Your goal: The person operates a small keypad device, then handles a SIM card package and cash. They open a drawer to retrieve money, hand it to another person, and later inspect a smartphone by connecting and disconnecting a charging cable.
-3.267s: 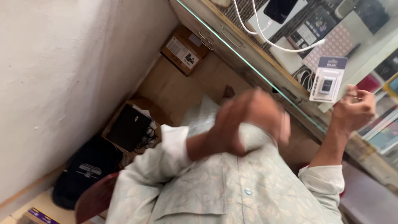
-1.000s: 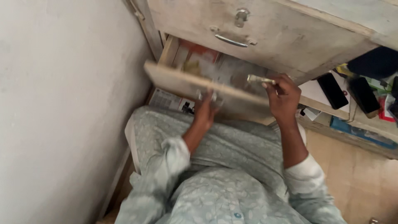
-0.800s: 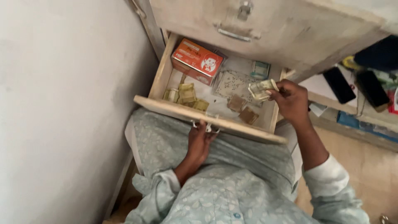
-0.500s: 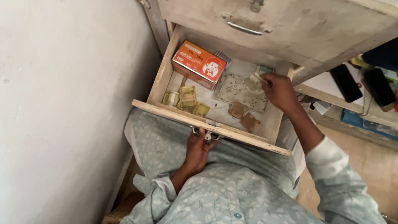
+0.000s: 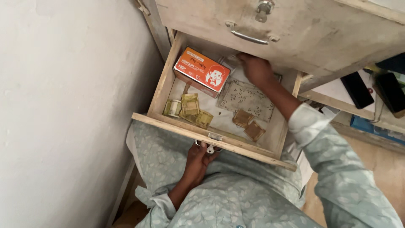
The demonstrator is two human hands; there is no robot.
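An open wooden drawer [image 5: 157, 90] sticks out over my lap. My left hand [image 5: 200, 158] grips the small metal pull under its front edge. My right hand [image 5: 255, 67] reaches deep into the back of the drawer, its fingertips closed on pale folded banknotes [image 5: 231, 60] beside an orange cardboard box [image 5: 201, 71]. Folded greenish notes [image 5: 189, 107] lie at the front left. Two brown folded notes [image 5: 249, 124] lie at the front right. A patterned paper sheet [image 5: 247, 98] lines the drawer's floor.
A shut upper drawer [image 5: 320, 33] with a metal handle [image 5: 249, 37] and a lock overhangs the open one. A white wall [image 5: 63, 105] stands close on the left. Two dark phones [image 5: 357, 89] lie on a shelf at the right.
My left hand pulled the drawer out fully. My right hand moved with the notes from the drawer's right edge to its back, next to the orange box.
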